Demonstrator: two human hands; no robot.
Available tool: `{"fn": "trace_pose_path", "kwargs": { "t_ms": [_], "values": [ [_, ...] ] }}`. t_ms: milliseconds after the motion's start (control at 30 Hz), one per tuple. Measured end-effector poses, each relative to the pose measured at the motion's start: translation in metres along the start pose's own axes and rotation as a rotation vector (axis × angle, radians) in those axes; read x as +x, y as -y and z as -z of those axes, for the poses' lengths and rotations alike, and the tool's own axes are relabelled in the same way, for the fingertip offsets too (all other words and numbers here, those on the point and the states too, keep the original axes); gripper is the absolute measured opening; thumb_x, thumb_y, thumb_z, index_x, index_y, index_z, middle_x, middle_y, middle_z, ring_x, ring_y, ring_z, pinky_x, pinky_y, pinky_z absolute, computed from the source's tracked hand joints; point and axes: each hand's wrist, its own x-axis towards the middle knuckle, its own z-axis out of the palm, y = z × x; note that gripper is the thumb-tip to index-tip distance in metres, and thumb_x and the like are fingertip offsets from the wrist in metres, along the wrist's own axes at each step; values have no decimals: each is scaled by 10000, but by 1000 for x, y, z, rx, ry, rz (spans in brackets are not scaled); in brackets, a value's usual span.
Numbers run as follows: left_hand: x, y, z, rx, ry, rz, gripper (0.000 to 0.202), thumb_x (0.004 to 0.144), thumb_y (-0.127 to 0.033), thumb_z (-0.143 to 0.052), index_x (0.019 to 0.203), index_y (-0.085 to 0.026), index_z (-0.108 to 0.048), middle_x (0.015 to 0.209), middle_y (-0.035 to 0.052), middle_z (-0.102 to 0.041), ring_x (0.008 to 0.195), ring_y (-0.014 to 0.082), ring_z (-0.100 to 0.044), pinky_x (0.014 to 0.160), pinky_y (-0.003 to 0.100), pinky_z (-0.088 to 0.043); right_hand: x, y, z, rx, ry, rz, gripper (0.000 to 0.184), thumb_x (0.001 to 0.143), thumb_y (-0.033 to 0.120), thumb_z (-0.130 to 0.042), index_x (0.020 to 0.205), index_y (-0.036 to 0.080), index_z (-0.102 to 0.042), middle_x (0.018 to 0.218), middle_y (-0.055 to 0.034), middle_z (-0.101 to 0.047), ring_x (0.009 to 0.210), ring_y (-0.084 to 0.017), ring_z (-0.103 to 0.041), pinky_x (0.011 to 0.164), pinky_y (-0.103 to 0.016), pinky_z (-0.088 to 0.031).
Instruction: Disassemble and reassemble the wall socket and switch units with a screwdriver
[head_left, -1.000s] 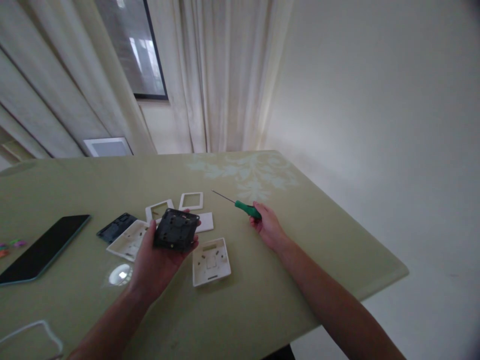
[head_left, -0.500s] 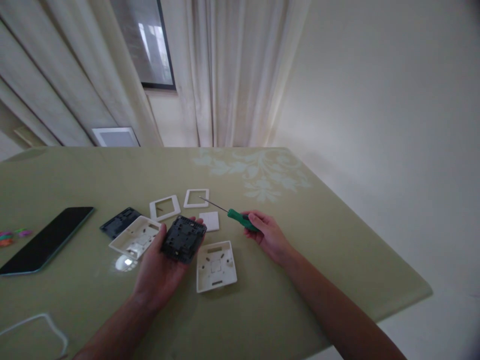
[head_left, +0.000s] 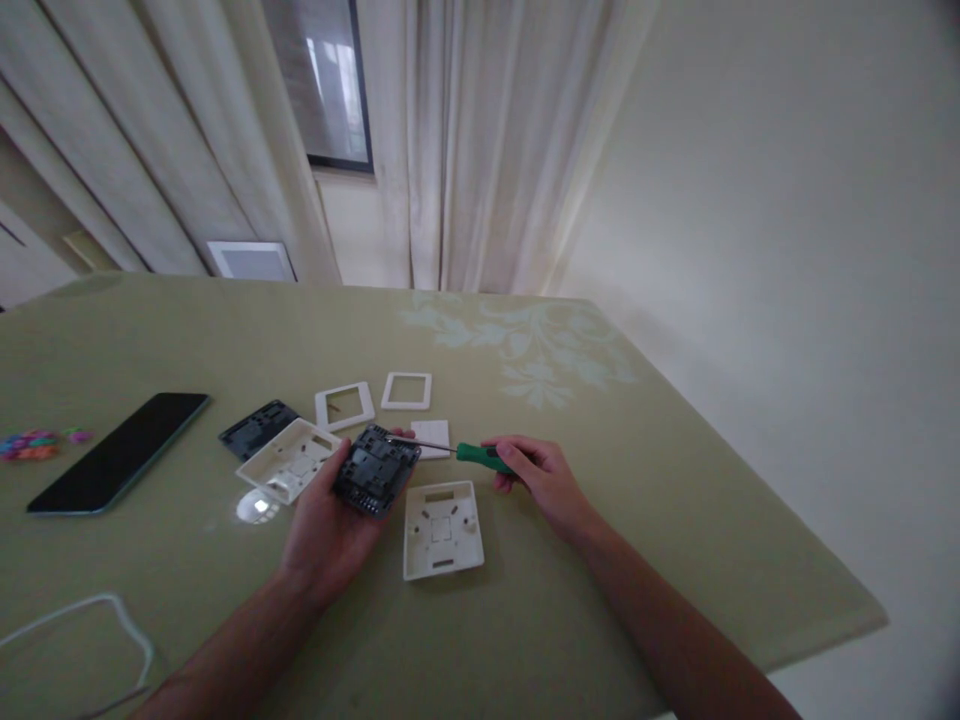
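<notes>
My left hand (head_left: 330,525) grips a black square switch module (head_left: 376,469), holding it tilted just above the green table (head_left: 570,560). My right hand (head_left: 541,480) is closed round a green-handled screwdriver (head_left: 480,457); its thin shaft points left and the tip reaches the top edge of the black module. Right below the tool lies a white switch back box (head_left: 441,516), open side up. A small white square plate (head_left: 433,438) sits behind the shaft.
A second white back box (head_left: 291,460), a black plate (head_left: 257,428) and two white frames (head_left: 344,406) (head_left: 406,391) lie behind my left hand. A dark phone (head_left: 120,452) and coloured bits (head_left: 34,443) are at the left, a white cable (head_left: 90,620) near the front-left edge.
My right hand swung the screwdriver left and down until its tip met the black module. The left hand lowered the module a little; the camera shifted, so everything sits lower and further right.
</notes>
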Motion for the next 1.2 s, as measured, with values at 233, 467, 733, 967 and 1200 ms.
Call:
{"fn": "trace_pose_path", "kwargs": {
  "t_ms": [233, 467, 733, 967, 1200],
  "values": [
    [2, 2, -2, 10, -23, -13, 505, 1158, -264, -384, 1536, 2, -588, 1301, 268, -788, 1145, 305, -818, 857, 349, -732, -3, 2, 0, -19, -15, -7, 494, 927, 630, -783, 1080, 170, -881, 691, -38, -748, 601, -148, -643, 623, -286, -511],
    [-2, 2, -7, 48, -52, -19, 481, 1161, -249, -373, 1497, -16, -627, 1281, 252, -800, 1047, 275, -845, 816, 329, -734, -1, 1, 2, 3, -6, -21, 481, 926, 624, -791, 1066, 174, -884, 685, -35, -732, 602, -140, -634, 598, -268, -487],
    [2, 4, -2, 25, -76, 4, 479, 1148, -276, -421, 1534, -77, -623, 1352, 234, -777, 1182, 324, -807, 1025, 481, -693, -14, 10, -6, -7, 134, -35, 499, 918, 639, -796, 1058, 168, -887, 702, -50, -739, 561, -135, -635, 550, -256, -480],
    [2, 4, -3, 35, -80, -21, 488, 1154, -275, -383, 1508, -58, -639, 1306, 231, -798, 1191, 319, -805, 1045, 479, -682, -19, 10, -13, -44, 134, -29, 441, 924, 588, -816, 1042, 169, -888, 711, -47, -752, 567, -132, -646, 557, -248, -495],
    [1, 3, -4, 49, -81, -13, 498, 1154, -273, -393, 1492, 9, -626, 1252, 256, -809, 1061, 295, -842, 907, 375, -723, -14, 7, -9, 204, 109, -115, 421, 887, 578, -862, 1040, 186, -850, 808, -46, -768, 610, -126, -681, 565, -235, -517]
  ]
}}
